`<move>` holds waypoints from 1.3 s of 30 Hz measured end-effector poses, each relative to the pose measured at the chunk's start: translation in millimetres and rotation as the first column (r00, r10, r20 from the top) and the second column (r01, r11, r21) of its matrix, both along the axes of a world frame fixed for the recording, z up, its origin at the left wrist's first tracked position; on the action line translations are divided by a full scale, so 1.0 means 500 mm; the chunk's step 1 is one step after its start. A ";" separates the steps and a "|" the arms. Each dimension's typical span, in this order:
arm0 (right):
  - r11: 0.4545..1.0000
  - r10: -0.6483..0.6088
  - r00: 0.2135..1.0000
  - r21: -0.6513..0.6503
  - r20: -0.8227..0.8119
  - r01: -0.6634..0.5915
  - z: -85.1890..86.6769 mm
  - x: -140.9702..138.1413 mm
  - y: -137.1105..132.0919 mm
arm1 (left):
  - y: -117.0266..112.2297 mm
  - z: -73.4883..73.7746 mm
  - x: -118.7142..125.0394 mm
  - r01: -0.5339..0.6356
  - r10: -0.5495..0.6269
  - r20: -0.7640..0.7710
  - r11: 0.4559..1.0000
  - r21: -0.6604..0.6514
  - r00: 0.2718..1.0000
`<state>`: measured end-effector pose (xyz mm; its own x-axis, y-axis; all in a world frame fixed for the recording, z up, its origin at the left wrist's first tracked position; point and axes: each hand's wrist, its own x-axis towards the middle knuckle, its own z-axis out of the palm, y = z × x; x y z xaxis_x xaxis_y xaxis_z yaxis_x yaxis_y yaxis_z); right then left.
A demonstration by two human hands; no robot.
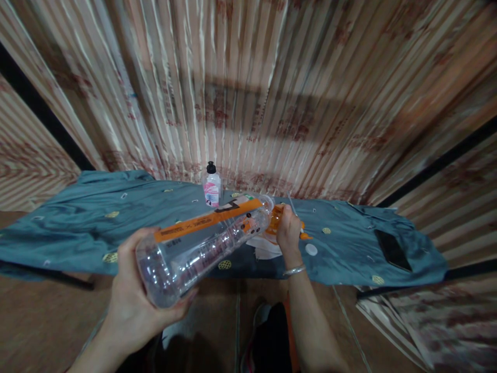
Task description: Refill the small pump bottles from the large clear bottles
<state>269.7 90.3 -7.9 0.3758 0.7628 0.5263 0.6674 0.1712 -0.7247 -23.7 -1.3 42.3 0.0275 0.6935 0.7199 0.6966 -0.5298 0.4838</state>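
My left hand (130, 292) is wrapped around the base end of a large clear plastic bottle (202, 256) with an orange label strip. The bottle lies tilted across the view, its far end rising to the right. At that end my right hand (289, 230) is closed on a small amber-orange bottle (275, 217), which sits against or just beside the clear one. Whether the two touch cannot be made out. Past my right fingers an orange nozzle-like piece (306, 236) sticks out. Below lie a white paper-like piece (267, 251) and a round white cap (311, 249).
A small clear bottle with a black cap and pink label (212, 190) stands at the back of the teal cloth-covered table (341, 254). A black phone (392, 249) lies on the right. Striped curtains (240, 93) hang behind, with dark poles at both sides.
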 end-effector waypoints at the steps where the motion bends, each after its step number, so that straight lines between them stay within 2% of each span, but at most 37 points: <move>1: 1.000 -0.003 1.000 -0.002 0.003 0.003 0.000 0.000 0.000 | 0.000 -0.001 -0.001 0.001 -0.001 0.004 1.000 -0.003 1.000; 8: 1.000 -0.002 0.999 0.016 0.044 0.002 0.001 -0.001 -0.003 | -0.002 -0.021 -0.011 0.022 -0.017 0.052 0.996 -0.089 0.998; 15: 1.000 -0.014 0.998 0.011 0.062 0.014 -0.001 0.001 0.000 | -0.003 -0.010 -0.002 0.044 -0.043 0.020 0.998 -0.052 0.999; 19: 1.000 0.024 0.999 0.015 0.041 -0.024 0.002 -0.003 -0.005 | -0.003 -0.009 -0.003 0.033 -0.033 0.020 0.999 -0.013 0.999; 23: 0.998 0.051 0.999 0.041 0.008 -0.052 0.007 -0.008 -0.010 | -0.004 -0.014 -0.010 0.044 -0.044 -0.007 0.999 -0.031 0.999; 28: 0.998 0.060 0.998 0.038 -0.027 -0.059 0.006 -0.010 -0.007 | -0.008 -0.020 -0.004 0.037 -0.033 0.074 0.998 -0.048 0.997; 34: 0.998 0.055 0.998 0.029 0.013 -0.055 -0.001 -0.005 0.000 | -0.015 -0.044 -0.003 -0.029 0.051 0.167 0.991 -0.132 0.985; 39: 0.998 0.049 0.999 0.030 0.014 -0.049 0.001 -0.008 0.001 | -0.015 -0.040 -0.005 -0.032 0.045 0.119 0.993 -0.111 0.992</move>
